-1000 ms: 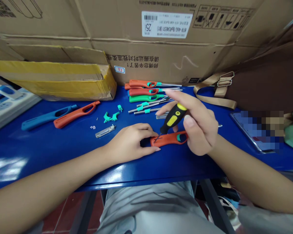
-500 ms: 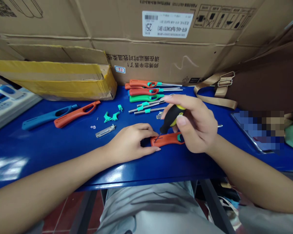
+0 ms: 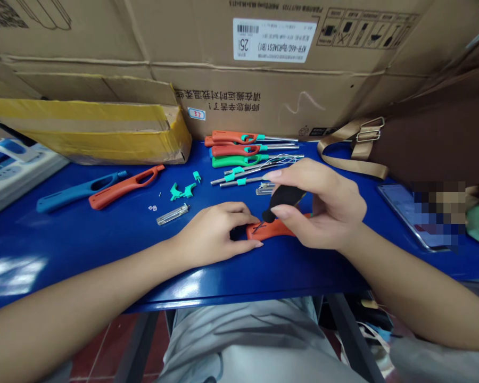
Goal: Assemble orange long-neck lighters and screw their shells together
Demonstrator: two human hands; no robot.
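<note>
An orange lighter (image 3: 274, 229) lies flat on the blue table, its slotted handle end toward the left. Thumb and fingers of my left hand (image 3: 219, 231) grip that end from both sides. My right hand (image 3: 329, 205) holds a screwdriver (image 3: 284, 203) by its black handle, and the thin shaft slants down to the left with its tip at the lighter's handle end. Part of the lighter is hidden behind my right hand. Just beyond the screwdriver lies a clear lighter insert (image 3: 265, 188), with metal tubes (image 3: 245, 181) bearing turquoise pieces near it.
Finished-looking lighters (image 3: 239, 150) are piled at the back against a large carton (image 3: 155, 37). Blue (image 3: 77, 192) and orange (image 3: 123, 189) handle shells, turquoise triggers (image 3: 182, 191) and another clear insert (image 3: 172, 214) lie left. A taped box (image 3: 135, 149), power strip (image 3: 19, 178), phone (image 3: 403, 213) and strap (image 3: 353, 154) stand around.
My right hand has turned and shifted slightly right, tilting the screwdriver lower; its yellow part is now mostly hidden. The clear insert behind shows more. My left hand and the lighter stay put.
</note>
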